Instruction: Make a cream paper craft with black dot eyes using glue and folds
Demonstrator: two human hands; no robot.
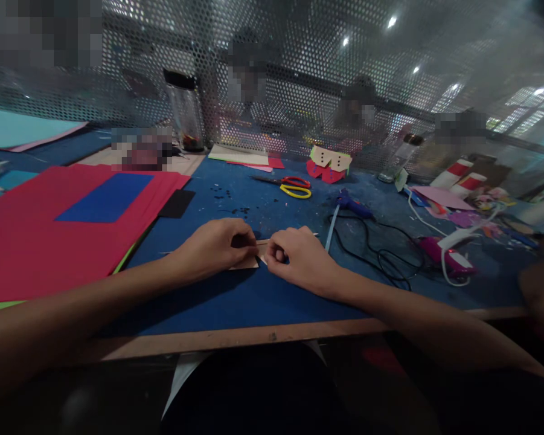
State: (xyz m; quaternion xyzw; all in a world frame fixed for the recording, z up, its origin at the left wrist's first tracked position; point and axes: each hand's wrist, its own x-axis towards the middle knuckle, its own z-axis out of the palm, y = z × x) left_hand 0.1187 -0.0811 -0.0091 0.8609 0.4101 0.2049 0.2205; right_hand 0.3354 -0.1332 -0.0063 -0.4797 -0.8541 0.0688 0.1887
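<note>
In the middle of the table's near side, a small piece of pale tan paper (245, 264) lies low between my two hands, largely covered by them. My left hand (212, 244) is closed, thumb and fingertips pinched at the paper's left part. On the right part, the curled fingers of my right hand (302, 258) press together on the same piece. The two hands almost meet over it. Scissors (294, 186) with red and yellow handles lie beyond them. A blue glue gun (354, 204) with a glue stick in it rests to the right.
Red paper sheets (72, 248) with a blue rectangle (106, 197) fill the left side. A black paper piece (177, 203) lies beside them. Coiled black cable and a magenta tool (448, 257) are at right. A folded paper piece (329, 164) stands before the perforated metal screen (281, 66).
</note>
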